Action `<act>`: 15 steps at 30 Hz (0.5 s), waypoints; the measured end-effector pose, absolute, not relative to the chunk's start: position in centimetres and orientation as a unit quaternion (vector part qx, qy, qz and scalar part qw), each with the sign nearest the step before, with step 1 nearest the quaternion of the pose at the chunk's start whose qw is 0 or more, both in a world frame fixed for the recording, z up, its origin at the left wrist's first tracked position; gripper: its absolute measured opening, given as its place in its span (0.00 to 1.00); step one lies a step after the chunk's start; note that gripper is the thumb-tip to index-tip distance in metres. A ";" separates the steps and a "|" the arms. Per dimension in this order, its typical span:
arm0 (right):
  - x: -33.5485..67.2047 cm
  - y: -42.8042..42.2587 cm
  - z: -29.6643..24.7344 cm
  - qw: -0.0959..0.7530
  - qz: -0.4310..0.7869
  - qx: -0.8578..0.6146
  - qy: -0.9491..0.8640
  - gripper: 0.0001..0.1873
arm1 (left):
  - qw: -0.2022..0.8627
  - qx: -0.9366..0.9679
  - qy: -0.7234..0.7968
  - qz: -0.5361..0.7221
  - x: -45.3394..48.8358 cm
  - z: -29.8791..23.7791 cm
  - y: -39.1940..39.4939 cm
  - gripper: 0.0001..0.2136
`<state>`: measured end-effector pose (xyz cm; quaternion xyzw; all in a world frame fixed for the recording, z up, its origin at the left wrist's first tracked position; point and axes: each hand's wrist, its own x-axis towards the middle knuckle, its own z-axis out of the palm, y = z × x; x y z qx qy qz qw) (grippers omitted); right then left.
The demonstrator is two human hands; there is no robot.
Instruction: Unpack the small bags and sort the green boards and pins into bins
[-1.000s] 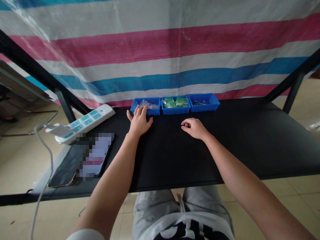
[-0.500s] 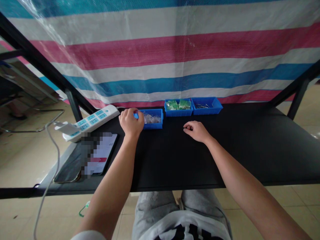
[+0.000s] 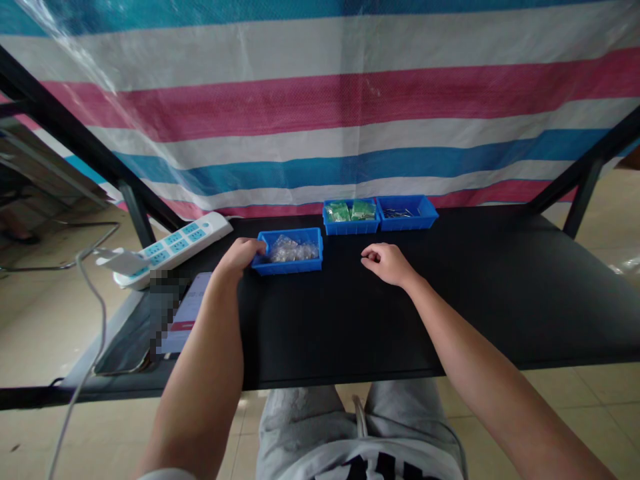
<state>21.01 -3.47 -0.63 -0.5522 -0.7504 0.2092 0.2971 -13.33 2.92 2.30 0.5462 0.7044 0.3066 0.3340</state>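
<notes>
My left hand (image 3: 241,255) is closed on the left end of a blue plastic bin (image 3: 287,269), its fingertips over the rim. Clear plastic bags of small pieces (image 3: 294,249) lie in that bin; I cannot make out the pieces. To the right, my right hand (image 3: 387,263) rests low over the black table with its fingers curled together and nothing visible in them. Behind it stand two more blue bins: one (image 3: 351,228) holds green packets (image 3: 350,211), the other (image 3: 410,221) holds thin metal pieces (image 3: 399,213).
On the left of the black table (image 3: 320,327) lie a white power strip (image 3: 175,248) with a plugged-in adapter, a phone with a lit screen (image 3: 187,317) and a dark phone-like slab (image 3: 123,343). A striped tarp (image 3: 320,107) hangs behind, between black frame posts.
My left hand has gone down to the left end of the nearest bin, which now sits a little closer to me. My right hand stays curled in about the same place.
</notes>
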 end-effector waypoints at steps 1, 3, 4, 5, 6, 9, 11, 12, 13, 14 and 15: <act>21.0 -3.5 -0.5 0.304 0.219 -0.547 -0.749 0.07 | 0.349 0.551 0.693 0.307 -13.0 2.3 2.8 0.05; 20.9 -3.7 -0.3 0.322 0.247 -0.530 -0.745 0.11 | 0.395 0.563 0.662 0.298 -12.1 2.3 2.6 0.07; 20.9 -3.8 -0.2 0.330 0.264 -0.520 -0.742 0.14 | 0.429 0.566 0.642 0.289 -11.6 2.4 2.4 0.08; 20.9 -3.9 -0.1 0.337 0.280 -0.511 -0.740 0.16 | 0.467 0.563 0.624 0.275 -11.1 2.5 2.2 0.10; 20.8 -4.0 0.0 0.339 0.293 -0.503 -0.739 0.17 | 0.510 0.556 0.602 0.261 -10.6 2.6 1.9 0.11; 20.9 -4.3 0.3 0.339 0.316 -0.491 -0.738 0.21 | 0.605 0.571 0.513 0.209 -9.3 3.1 1.1 0.12; 21.1 -4.4 0.3 0.349 0.321 -0.493 -0.730 0.22 | 0.628 0.596 0.470 0.172 -8.6 3.2 0.6 0.10; 21.3 -4.4 0.3 0.361 0.323 -0.493 -0.722 0.22 | 0.630 0.602 0.458 0.175 -8.2 3.3 0.4 0.10; 21.6 -4.4 0.2 0.375 0.326 -0.493 -0.714 0.22 | 0.627 0.606 0.452 0.189 -7.8 3.2 0.3 0.10; 21.8 -4.3 0.2 0.390 0.327 -0.493 -0.706 0.21 | 0.620 0.609 0.449 0.209 -7.4 3.1 0.2 0.11; 22.0 -4.3 0.1 0.405 0.329 -0.493 -0.697 0.20 | 0.610 0.613 0.446 0.232 -7.0 3.0 0.1 0.11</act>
